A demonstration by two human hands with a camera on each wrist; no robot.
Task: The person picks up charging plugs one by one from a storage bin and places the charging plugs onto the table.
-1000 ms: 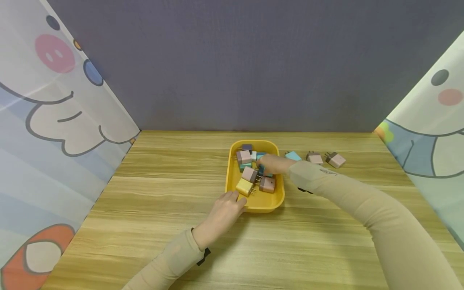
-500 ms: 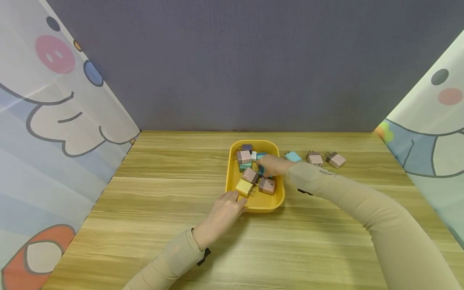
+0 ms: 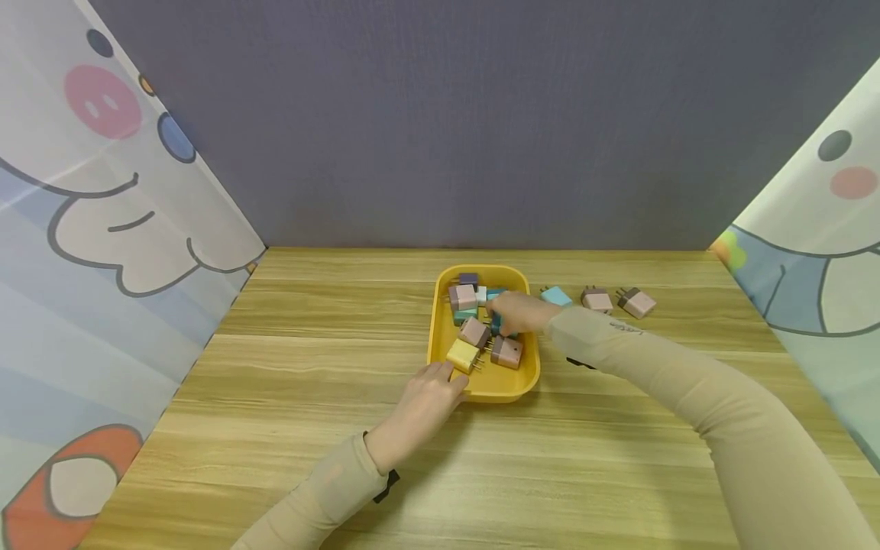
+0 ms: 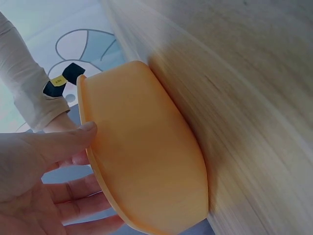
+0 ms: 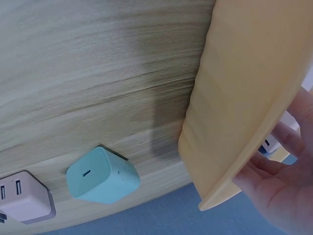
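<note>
My left hand (image 3: 426, 397) grips the near left corner of a yellow plastic tray (image 3: 498, 396). In the left wrist view the thumb (image 4: 73, 142) lies outside the rim and the fingers reach behind it. My right hand (image 3: 519, 312) reaches over the tray's right side, its fingers curled down around a dark teal plug charger (image 3: 496, 324); the fingertips are partly hidden. Also in the tray lie a yellow charger (image 3: 464, 356), a pink one (image 3: 474, 333), another pink one (image 3: 507, 352), a green one (image 3: 465, 316), a white one (image 3: 481, 296) and a navy one (image 3: 468, 280).
Right of the tray, a light blue charger (image 3: 556, 296) and two pink-and-brown chargers, one nearer (image 3: 596, 300) and one farther right (image 3: 636, 303), lie on the wooden table (image 3: 330, 344). A grey panel (image 3: 440, 137) stands along the back edge.
The pink charger in the middle of the tray has turned slightly, and the yellow one beside it has shifted a little. Both hands have kept nearly the same place.
</note>
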